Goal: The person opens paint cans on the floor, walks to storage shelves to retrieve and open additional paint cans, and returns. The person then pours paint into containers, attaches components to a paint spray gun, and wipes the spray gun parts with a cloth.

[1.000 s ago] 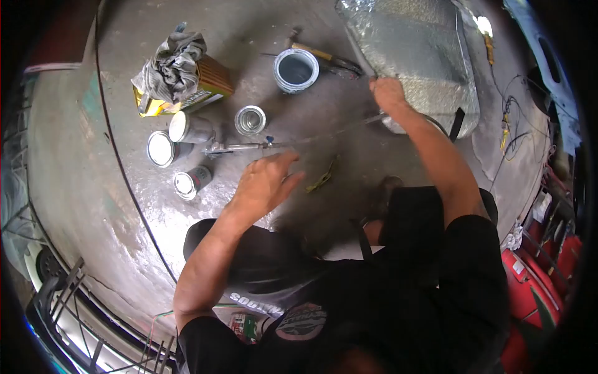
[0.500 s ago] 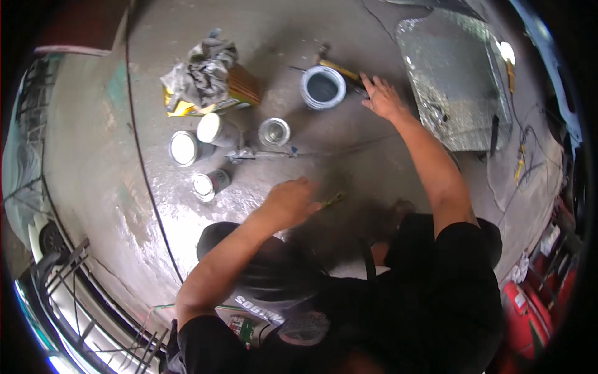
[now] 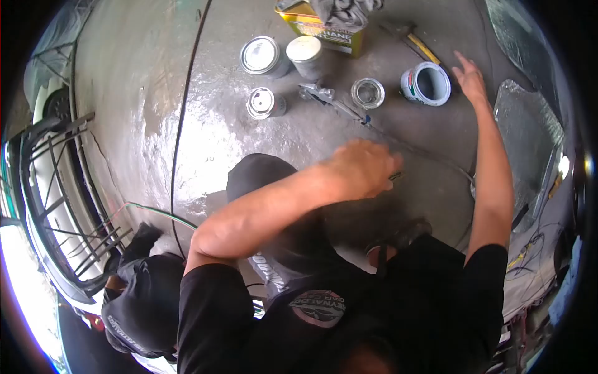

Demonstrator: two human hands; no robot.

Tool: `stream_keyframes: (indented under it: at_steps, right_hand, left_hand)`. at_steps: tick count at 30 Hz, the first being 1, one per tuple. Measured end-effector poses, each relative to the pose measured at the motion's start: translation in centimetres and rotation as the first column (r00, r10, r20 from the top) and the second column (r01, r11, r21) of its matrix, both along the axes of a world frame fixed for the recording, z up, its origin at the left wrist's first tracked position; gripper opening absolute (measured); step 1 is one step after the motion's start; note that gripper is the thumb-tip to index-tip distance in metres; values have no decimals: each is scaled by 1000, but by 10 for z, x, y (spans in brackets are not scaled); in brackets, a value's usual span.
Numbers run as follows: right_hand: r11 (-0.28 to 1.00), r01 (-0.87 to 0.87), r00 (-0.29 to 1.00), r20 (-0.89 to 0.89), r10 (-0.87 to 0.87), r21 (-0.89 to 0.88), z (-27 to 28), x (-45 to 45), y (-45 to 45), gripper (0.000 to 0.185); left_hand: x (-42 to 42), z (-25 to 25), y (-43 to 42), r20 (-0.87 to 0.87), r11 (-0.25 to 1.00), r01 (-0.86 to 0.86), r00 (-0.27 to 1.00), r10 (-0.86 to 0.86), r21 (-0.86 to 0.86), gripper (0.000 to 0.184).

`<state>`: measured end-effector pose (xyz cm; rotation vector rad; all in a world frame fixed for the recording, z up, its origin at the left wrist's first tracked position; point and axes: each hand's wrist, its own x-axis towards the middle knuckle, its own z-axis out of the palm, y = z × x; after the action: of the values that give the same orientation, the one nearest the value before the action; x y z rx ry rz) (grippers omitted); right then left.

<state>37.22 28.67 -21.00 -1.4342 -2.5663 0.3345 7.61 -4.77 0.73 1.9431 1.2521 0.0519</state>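
Note:
My right hand [image 3: 471, 78] is spread just right of an open can with a blue-grey inside [image 3: 433, 85], its fingers near a hammer with a yellow handle [image 3: 425, 50]. My left hand [image 3: 364, 167] is closed and blurred by motion over the floor, with a small dark and yellowish thing at its fingertips that I cannot make out. Ahead of the left hand lies a spray-gun-like tool [image 3: 336, 103] with a long hose, beside an open clear-looking cup [image 3: 367, 93].
Two lidded cans [image 3: 260, 56] [image 3: 304, 48] and a smaller can [image 3: 261, 103] stand on the left. Behind them is a yellow box [image 3: 324, 31] with a grey rag [image 3: 349, 12]. A silvery panel [image 3: 526, 118] lies at the right. Another person in black [image 3: 146, 302] is at the lower left.
The view has turned, shifting the floor items up and right. My right hand, earlier at the silvery panel, is beside the open can. My left hand has closed. The other person has come into view.

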Motion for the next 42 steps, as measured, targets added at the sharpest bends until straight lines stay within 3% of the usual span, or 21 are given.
stream_keyframes:
  at_steps: [1, 3, 4, 5, 6, 7, 9, 10, 12, 15, 17, 20, 23, 25, 26, 30, 33, 42]
  right_hand:
    - [999, 47, 993, -106, -46, 5, 19, -5, -5, 46]
    - [989, 146, 940, -311, -142, -9, 71, -25, -31, 39]
    - [990, 130, 921, -376, -101, 54, 96, -37, -52, 37]
    - [987, 117, 898, -437, -55, 115, 120, -54, -77, 34]
    - [980, 105, 871, -492, -10, 167, 139, -72, -107, 32]
    - [991, 83, 833, -553, -12, 104, 151, -93, -140, 28]
    - [985, -159, 740, -653, 161, 63, 149, -131, -202, 26]
    - [966, -254, 717, -659, 227, 56, 145, -154, -230, 26]
    - [892, -425, 745, -620, 248, -154, 116, -185, -278, 36]
    - [803, -465, 778, -604, 170, -373, 67, -234, -328, 62]
    - [774, -434, 814, -569, 117, -462, 45, -266, -343, 74]
    - [819, -324, 840, -543, 19, -473, 8, -308, -353, 89]
    - [901, -364, 773, -616, 151, -236, -31, -340, -351, 94]
    - [893, -370, 708, -700, 91, -258, -12, -348, -348, 93]
    - [896, -376, 685, -723, 96, -237, -17, -354, -346, 92]
    - [875, -412, 660, -745, 95, -254, -15, -368, -337, 83]
    - [867, -419, 671, -735, 96, -270, -21, -364, -337, 80]
    - [913, -326, 724, -686, 73, -247, 2, -340, -340, 80]
  left_hand:
    - [-12, -1, 2, 16, 996, -52, 999, 51, 76, 47]
    - [-50, 9, 14, -125, 951, -234, 957, 262, 201, 47]
    - [-71, 10, 29, -197, 886, -426, 867, 457, 182, 41]
    - [-104, 23, 30, -13, 773, -601, 788, 616, 204, 35]
    - [-141, 11, 35, 59, 622, -748, 649, 758, 231, 34]
    - [-178, 2, 30, 241, 489, -790, 590, 771, 369, 36]
    - [-220, -3, 17, 314, 264, -898, 379, 870, 353, 37]
    - [-238, -16, 12, 249, 303, -889, 397, 883, 342, 38]
    - [-261, -46, -4, 111, 375, -872, 426, 898, 315, 39]
    - [-242, -52, -8, 57, 522, -828, 542, 838, 206, 46]
    - [-245, -63, -2, -4, 550, -786, 572, 820, 283, 49]
    - [-249, -80, 2, -41, 550, -721, 591, 806, 421, 59]
    - [-244, -83, 15, -63, 524, -695, 572, 818, 493, 64]
    - [-236, -82, 13, -71, 518, -694, 564, 823, 500, 64]
    - [-234, -78, 12, -150, 598, -697, 593, 791, 396, 70]
    - [-219, -63, 1, -311, 747, -596, 679, 665, 296, 77]
    - [-212, -72, -14, -453, 813, -516, 678, 579, 268, 77]
    - [-197, -71, -19, -499, 884, -372, 730, 467, 284, 57]
